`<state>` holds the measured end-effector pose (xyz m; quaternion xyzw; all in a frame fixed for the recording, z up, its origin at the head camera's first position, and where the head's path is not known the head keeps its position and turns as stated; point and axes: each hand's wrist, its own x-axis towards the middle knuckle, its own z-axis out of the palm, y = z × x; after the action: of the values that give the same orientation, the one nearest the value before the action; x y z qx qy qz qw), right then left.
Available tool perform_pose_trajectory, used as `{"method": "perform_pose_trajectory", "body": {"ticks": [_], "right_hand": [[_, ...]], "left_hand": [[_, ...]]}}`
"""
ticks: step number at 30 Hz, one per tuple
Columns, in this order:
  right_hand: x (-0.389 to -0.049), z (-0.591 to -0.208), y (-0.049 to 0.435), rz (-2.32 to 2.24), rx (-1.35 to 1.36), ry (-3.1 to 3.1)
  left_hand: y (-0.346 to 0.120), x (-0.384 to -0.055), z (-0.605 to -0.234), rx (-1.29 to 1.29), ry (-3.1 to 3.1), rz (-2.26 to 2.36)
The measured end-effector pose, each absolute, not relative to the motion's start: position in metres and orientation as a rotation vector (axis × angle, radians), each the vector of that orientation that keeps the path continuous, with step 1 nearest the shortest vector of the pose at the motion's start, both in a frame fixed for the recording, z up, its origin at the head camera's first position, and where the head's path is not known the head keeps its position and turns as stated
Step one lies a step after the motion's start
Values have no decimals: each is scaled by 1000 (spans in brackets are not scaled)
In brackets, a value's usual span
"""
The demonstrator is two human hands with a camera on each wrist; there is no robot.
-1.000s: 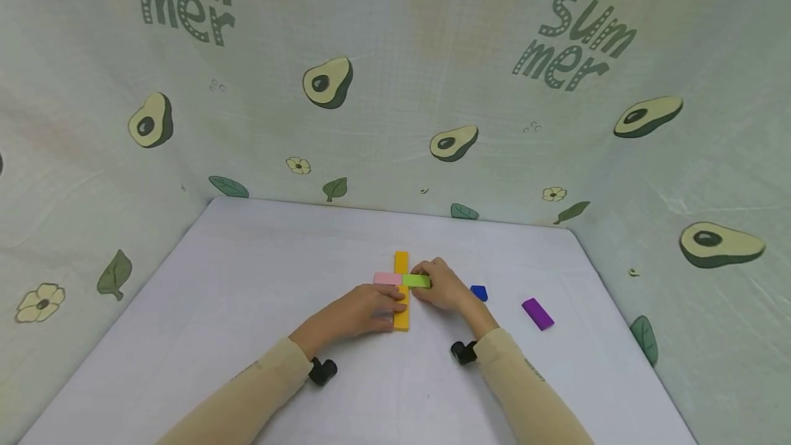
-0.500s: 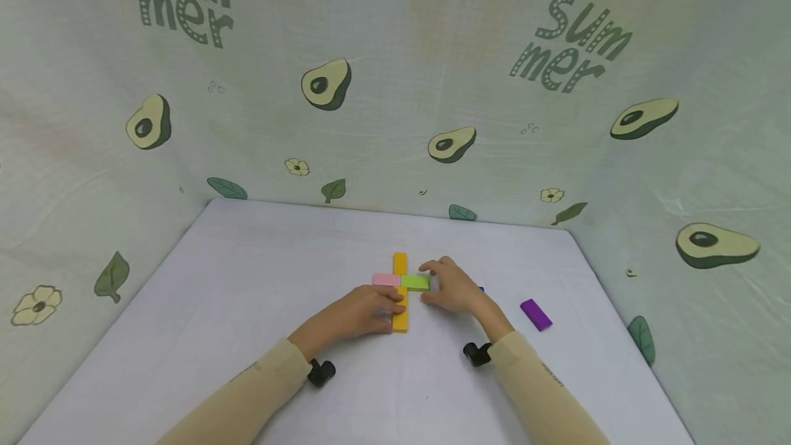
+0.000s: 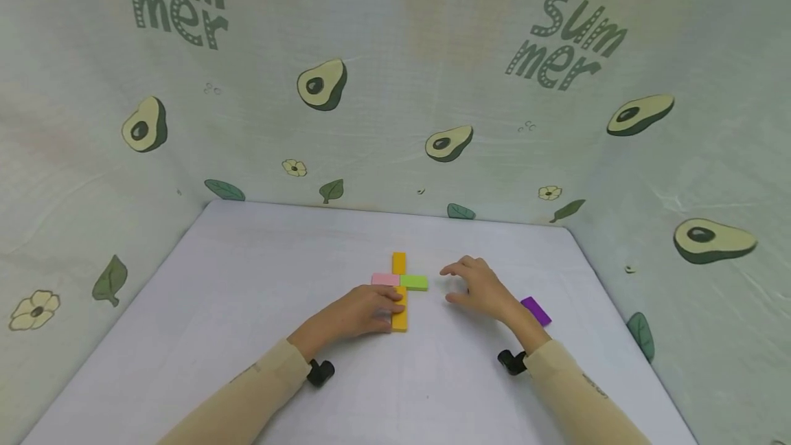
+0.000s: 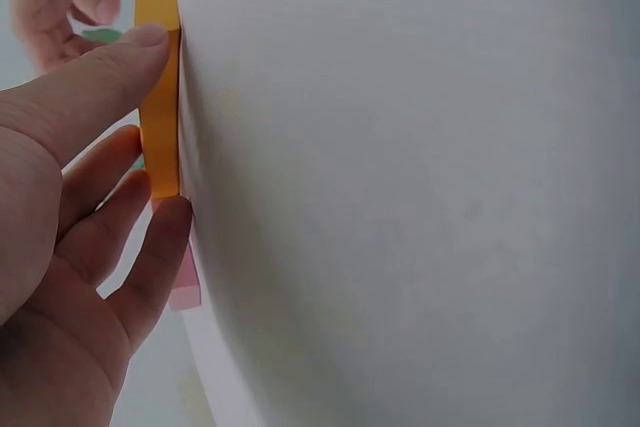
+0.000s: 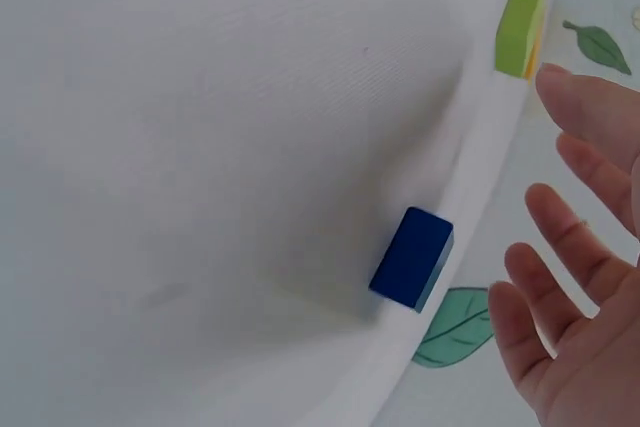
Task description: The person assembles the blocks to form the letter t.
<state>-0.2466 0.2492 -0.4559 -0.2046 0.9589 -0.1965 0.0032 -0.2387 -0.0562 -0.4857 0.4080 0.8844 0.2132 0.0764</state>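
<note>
The back cloth (image 3: 395,26) reads "summer" twice; small lettering on the sleeves (image 3: 575,397) is illegible.

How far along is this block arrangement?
Looks done: the pink block, green block, far yellow block and near yellow block lie in a cross shape. In hand: the left hand holds the near yellow block; the right hand holds nothing. Probably left: the blue block and purple block, both lying apart from the others.
</note>
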Motion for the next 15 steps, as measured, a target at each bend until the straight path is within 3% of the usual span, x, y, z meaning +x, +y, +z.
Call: {"method": "perform_pose_trajectory", "body": {"ticks": [15], "right_hand": [[-239, -467, 297, -653, -568, 3001]], "left_hand": [[-57, -237, -485, 1208, 2640, 679]]}}
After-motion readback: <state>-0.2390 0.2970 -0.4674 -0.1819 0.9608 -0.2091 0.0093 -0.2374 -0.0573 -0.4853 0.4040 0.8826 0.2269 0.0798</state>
